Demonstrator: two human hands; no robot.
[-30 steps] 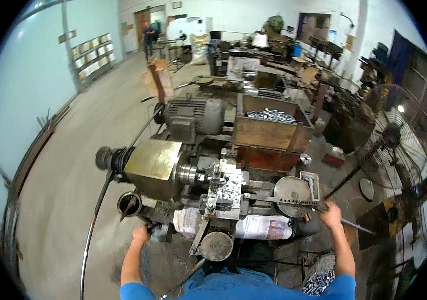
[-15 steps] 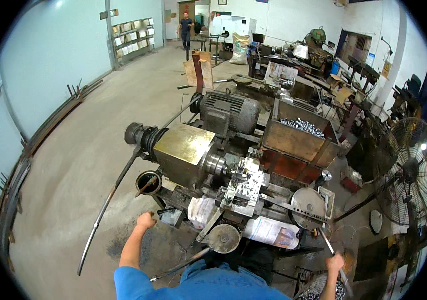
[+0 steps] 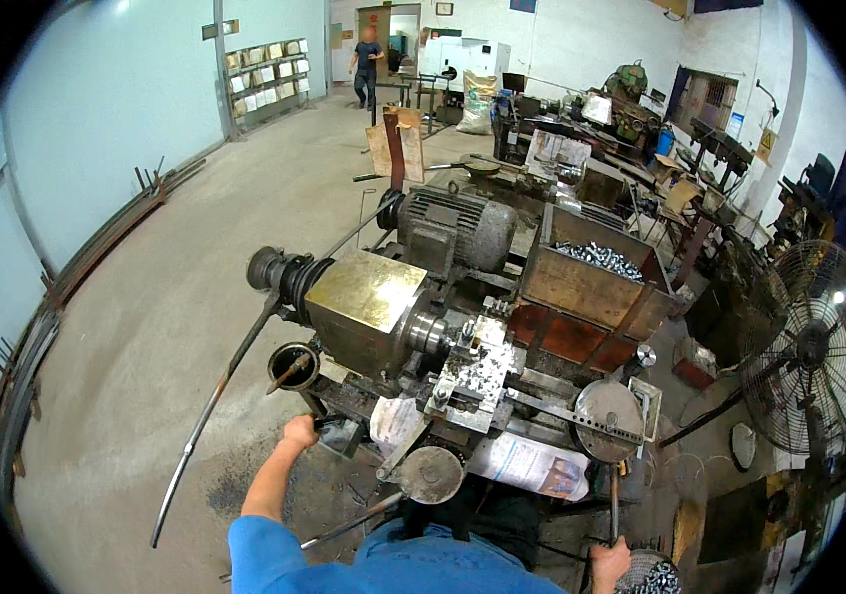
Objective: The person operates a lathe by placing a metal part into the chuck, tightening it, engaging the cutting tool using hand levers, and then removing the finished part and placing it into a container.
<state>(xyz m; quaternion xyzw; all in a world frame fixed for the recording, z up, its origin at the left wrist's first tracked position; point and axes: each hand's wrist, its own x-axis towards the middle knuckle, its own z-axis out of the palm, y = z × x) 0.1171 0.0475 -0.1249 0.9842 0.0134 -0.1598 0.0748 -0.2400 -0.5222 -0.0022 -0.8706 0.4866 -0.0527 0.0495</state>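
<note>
My left hand is closed at the end of a short black handle on the lathe's near left side. My right hand grips a metal lever that runs up to the round handwheel disc at the lathe's right end. Between my hands is the lathe's cross slide, littered with metal chips, facing the round chuck. Another disc with a bar sits close in front of me. My fingertips are partly hidden on both hands.
A rusty bin holding small metal parts stands behind the lathe. A basket of parts lies beside my right hand. A large fan is at right, an open pot at left. A person stands far back.
My right hand has swung the lever leftward, from a right-slanting position to nearly upright. My left hand has moved slightly right, up to the black handle. The distant person has shifted a little.
</note>
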